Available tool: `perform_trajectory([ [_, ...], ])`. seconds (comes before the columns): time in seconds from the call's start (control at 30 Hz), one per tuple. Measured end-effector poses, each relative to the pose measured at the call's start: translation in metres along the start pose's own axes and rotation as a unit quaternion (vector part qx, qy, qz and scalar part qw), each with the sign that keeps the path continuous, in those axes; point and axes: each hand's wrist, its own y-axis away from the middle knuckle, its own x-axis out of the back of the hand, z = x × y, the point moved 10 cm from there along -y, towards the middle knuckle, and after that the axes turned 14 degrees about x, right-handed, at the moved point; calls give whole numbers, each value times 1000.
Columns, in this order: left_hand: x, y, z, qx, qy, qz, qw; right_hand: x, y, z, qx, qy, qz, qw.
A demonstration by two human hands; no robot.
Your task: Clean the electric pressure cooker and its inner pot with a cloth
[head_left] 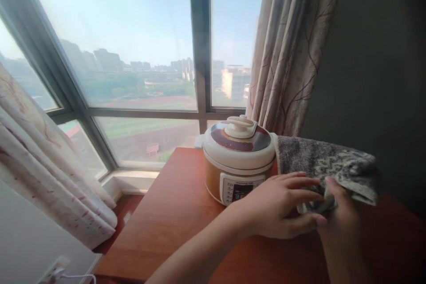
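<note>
A grey mottled cloth (326,159) hangs spread out to the right of a white and orange electric pressure cooker (238,157) on a reddish wooden table (173,217). My left hand (279,206) reaches across with its fingers stretched along the cloth's lower edge, thumb beneath. My right hand (339,222) pinches a folded corner of the same cloth between thumb and fingers. Both hands are just right of the cooker's control panel.
A large window (133,53) with a dark frame stands behind the table. Patterned curtains (289,49) hang at the right, and another curtain (40,168) at the left. A white socket with a cable (55,270) is at the lower left. A dark wall is at the right.
</note>
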Motion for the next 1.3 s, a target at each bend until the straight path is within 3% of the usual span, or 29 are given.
perform_trajectory([
  [0.07, 26, 9, -17, 29, -19, 66, 997, 11, -10, -4, 10, 31, 66, 997],
  [0.13, 60, 25, -42, 79, -47, 150, 984, 9, -18, -7, 16, 72, 62, 995],
  [0.23, 116, 55, -85, 159, -79, 281, 943, -22, -21, -11, 60, 138, -34, 988],
  [0.33, 152, 73, -140, 258, -86, 310, 911, -78, -3, -12, 124, 125, -176, 968],
  [0.4, 169, 84, -178, 318, -40, 333, 887, -107, 13, -22, 202, 136, -224, 944],
  [0.47, 177, 91, -209, 360, -4, 347, 866, -123, 29, -36, 276, 159, -231, 919],
  [0.57, 172, 85, -234, 375, 19, 316, 871, -139, 54, -54, 333, 179, -273, 885],
  [0.7, 158, 72, -240, 367, 73, 281, 884, -159, 89, -65, 403, 226, -400, 791],
  [0.8, 156, 67, -236, 349, 77, 276, 892, -162, 90, -60, 436, 251, -425, 752],
  [0.87, 156, 66, -234, 335, 58, 275, 900, -159, 73, -55, 436, 255, -402, 764],
  [1.03, 156, 69, -240, 341, 10, 286, 895, -144, 5, -38, 367, 206, -294, 859],
  [1.1, 155, 69, -242, 342, 5, 285, 896, -137, -13, -31, 344, 175, -263, 884],
  [1.2, 154, 68, -241, 342, 7, 284, 896, -127, -21, -17, 299, 145, -244, 911],
  [1.3, 154, 67, -240, 344, 11, 283, 895, -116, -7, -6, 254, 138, -206, 935],
])
